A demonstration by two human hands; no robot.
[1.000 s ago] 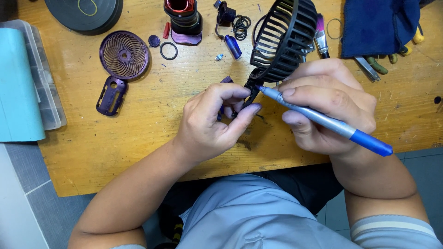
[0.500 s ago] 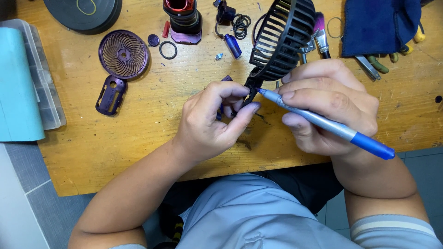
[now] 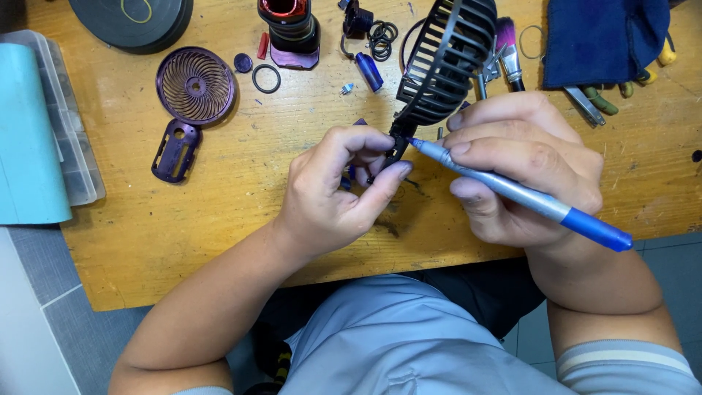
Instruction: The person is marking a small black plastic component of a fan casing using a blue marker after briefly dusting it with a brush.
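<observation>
My left hand (image 3: pixel 336 194) pinches the lower stem of a small black fan cage (image 3: pixel 444 62), holding it tilted above the wooden table (image 3: pixel 219 212). A bit of purple shows between its fingers. My right hand (image 3: pixel 526 164) grips a blue and silver screwdriver (image 3: pixel 526 197) like a pen. The tool's tip touches the base of the fan cage, right beside my left thumb.
A round purple fan grille (image 3: pixel 195 84) and a purple cover plate (image 3: pixel 175 150) lie at the left. A red and black cylinder part (image 3: pixel 291 29), black rings (image 3: pixel 382 36), a blue cloth (image 3: pixel 603 36), a brush (image 3: pixel 508 47) and pliers lie at the back. A teal box (image 3: pixel 29 139) sits far left.
Almost nothing differs. My hands and the fan cage have shifted very slightly; the screwdriver tip stays at the cage's base.
</observation>
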